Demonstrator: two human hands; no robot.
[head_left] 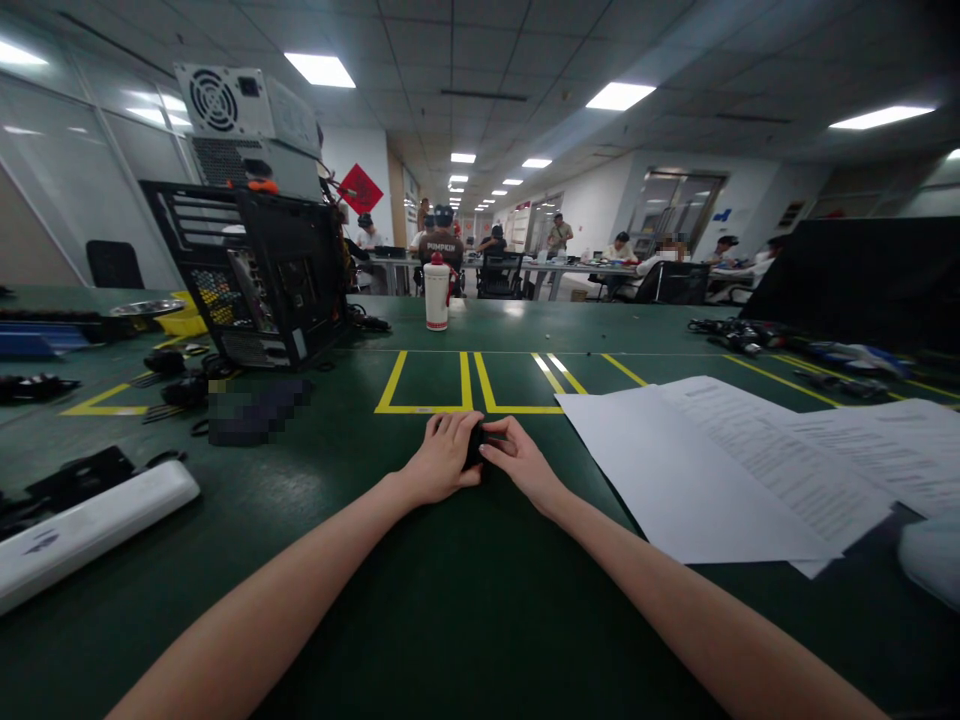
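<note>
Holding 1 small black object (474,448) low over 1 green table (300,510), 2 hands met.

1 computer case (281,270) stood far left, at least 3 paper sheets (660,480) lay right, and 1 white bottle (436,297) stood beyond; the left hand (444,455) curled its fingers around the object, while the right hand (521,462) had its fingertips nearly together at its right side, their grip unclear.

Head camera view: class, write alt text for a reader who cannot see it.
Two bare hands, left and right, hold a small black object above a green table. Papers lie to the right, with an open computer case on the left and a white bottle beyond the hands. People sit at desks in the background.
</note>
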